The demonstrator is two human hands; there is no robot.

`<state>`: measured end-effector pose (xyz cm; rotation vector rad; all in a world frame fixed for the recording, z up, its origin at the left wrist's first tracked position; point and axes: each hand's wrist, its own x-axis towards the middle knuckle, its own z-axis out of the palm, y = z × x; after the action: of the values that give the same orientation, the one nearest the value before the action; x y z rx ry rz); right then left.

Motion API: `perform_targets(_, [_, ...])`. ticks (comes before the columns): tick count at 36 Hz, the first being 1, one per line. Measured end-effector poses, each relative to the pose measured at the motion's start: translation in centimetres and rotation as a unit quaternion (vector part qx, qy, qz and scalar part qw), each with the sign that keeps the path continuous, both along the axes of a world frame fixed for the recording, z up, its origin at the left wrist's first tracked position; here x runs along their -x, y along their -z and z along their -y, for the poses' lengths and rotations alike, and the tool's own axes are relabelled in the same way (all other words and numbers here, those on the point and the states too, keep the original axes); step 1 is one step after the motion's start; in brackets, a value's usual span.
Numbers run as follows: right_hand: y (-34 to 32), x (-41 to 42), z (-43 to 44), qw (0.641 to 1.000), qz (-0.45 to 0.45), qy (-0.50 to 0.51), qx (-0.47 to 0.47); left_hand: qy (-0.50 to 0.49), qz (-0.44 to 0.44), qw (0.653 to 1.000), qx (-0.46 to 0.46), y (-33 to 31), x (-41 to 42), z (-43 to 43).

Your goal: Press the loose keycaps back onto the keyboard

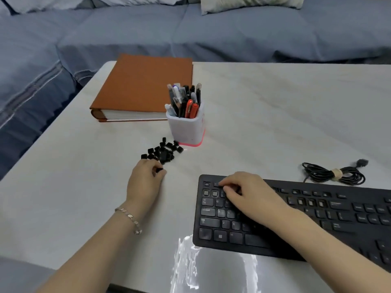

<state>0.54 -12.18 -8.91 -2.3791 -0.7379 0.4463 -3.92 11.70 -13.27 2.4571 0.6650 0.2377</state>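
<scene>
the left hand is sitting left of centre on the desk, its fingers pinching a single black keycap just below the loose keycaps, which are lying heaped beside a white pen holder. the right hand is resting on the upper left corner of the black keyboard at lower right, its bent fingers pressing down near the top rows; i cannot tell whether they are gripping anything. several key sockets are showing bare.
</scene>
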Motion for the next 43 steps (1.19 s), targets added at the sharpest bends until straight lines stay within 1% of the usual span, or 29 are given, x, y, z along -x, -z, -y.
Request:
perform_targets(4, [0.1,-0.6,-3.3,0.999,0.016,-0.030,0.000,0.021,-0.018,1.000,-0.002,-0.2,0.5,-0.2])
perform_targets(6, [0.2,-1.2,-5.5,0.999,0.027,-0.043,-0.003,0.022,-0.010,1.000,0.011,-0.6,1.1,-0.3])
perform_targets(8, [0.6,-1.9,-7.7,0.998,0.037,-0.055,0.000,0.000,0.017,0.998,0.065,-1.3,1.8,-0.4])
perform_targets(10, [1.2,-2.7,-9.8,0.996,0.055,-0.070,0.011,-0.038,0.048,0.985,0.164,-2.3,2.3,-0.5])
perform_targets(11, [1.5,-3.1,-10.9,0.994,0.066,-0.079,0.017,-0.063,0.068,0.969,0.228,-2.9,2.6,-0.4])
perform_targets(12, [1.8,-3.4,-11.8,0.993,0.076,-0.089,0.024,-0.091,0.086,0.947,0.295,-3.6,2.8,-0.3])
perform_targets(15, [2.7,-4.0,-14.2,0.989,0.097,-0.103,0.048,-0.153,0.120,0.857,0.478,-5.4,3.6,0.0])
perform_targets(17, [3.2,-4.3,-15.2,0.987,0.109,-0.103,0.062,-0.166,0.126,0.806,0.554,-6.2,4.0,0.1])
perform_targets(18, [3.4,-4.4,-15.6,0.986,0.113,-0.103,0.068,-0.169,0.130,0.786,0.581,-6.5,4.2,0.1])
perform_targets(20, [3.6,-4.5,-15.9,0.984,0.124,-0.099,0.081,-0.169,0.135,0.761,0.612,-6.8,4.4,0.0])
perform_targets(24, [3.6,-4.8,-15.7,0.979,0.148,-0.095,0.100,-0.153,0.127,0.750,0.630,-6.8,4.8,0.2])
perform_targets(29, [3.2,-4.9,-15.5,0.979,0.161,-0.087,0.093,-0.149,0.114,0.746,0.639,-6.6,5.0,0.5])
perform_targets(35, [3.7,-4.6,-14.6,0.964,0.200,-0.129,0.121,-0.146,0.120,0.742,0.643,-6.7,5.1,0.9])
perform_targets(40, [3.8,-4.6,-13.7,0.968,0.174,-0.128,0.130,-0.125,0.116,0.751,0.638,-7.1,5.3,1.5])
perform_targets(42, [4.0,-4.5,-13.3,0.978,0.145,-0.112,0.097,-0.110,0.113,0.758,0.633,-7.3,5.4,1.8])
perform_targets(43, [3.9,-4.5,-13.0,0.987,0.120,-0.086,0.057,-0.100,0.113,0.763,0.629,-7.3,5.5,1.9])
